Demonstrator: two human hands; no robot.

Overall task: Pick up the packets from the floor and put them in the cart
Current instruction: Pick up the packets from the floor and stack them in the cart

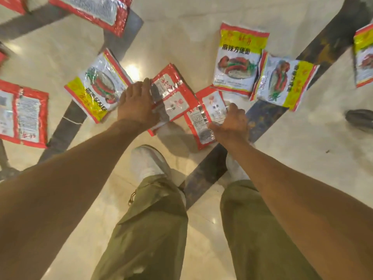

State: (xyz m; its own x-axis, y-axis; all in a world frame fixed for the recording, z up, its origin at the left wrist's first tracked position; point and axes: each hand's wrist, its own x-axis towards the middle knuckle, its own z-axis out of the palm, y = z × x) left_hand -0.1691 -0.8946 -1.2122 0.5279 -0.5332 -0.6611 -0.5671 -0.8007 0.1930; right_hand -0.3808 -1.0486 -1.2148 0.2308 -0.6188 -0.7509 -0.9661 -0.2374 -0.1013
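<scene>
Down on the pale floor (201,15), straight ahead of the white shoes (148,161), two red-backed packets lie face down, edges overlapping. The left hand (137,103) rests on the left packet (173,96), fingers curled over its near edge; whether they have closed under it I cannot tell. The right hand (232,122) presses on the right packet (205,116), fingers bent at its side, grip likewise unclear. More packets lie scattered around, some face up. No cart is in view. This looks like the pickup step; next, both hands need a firm pinch, a lift, then a turn toward the cart.
</scene>
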